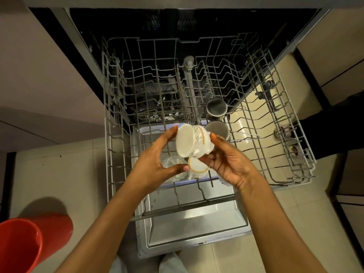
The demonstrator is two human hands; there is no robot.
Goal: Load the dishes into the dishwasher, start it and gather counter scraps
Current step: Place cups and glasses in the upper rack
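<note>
The teacup (pixel 194 141) is white with a fine gold-brown pattern on its side; the second cup (pixel 198 166) is white with a gold rim band. The dish rack (pixel 275 119) is grey wire, the steel mugs (pixel 216 107) dull silver, the bucket (pixel 23 241) red.

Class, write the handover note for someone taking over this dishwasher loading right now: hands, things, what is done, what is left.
Right hand grips the white cup, tipped on its side above the pulled-out rack.
Left hand touches the cup's rim with a fingertip.
In the rack: far steel cup and near steel cup, bases up; a gold-rimmed cup; a clear item.
Done: those four loaded.
Left: seat the white cup, slide the rack in, shut the door, start the wash, gather scraps.
</note>
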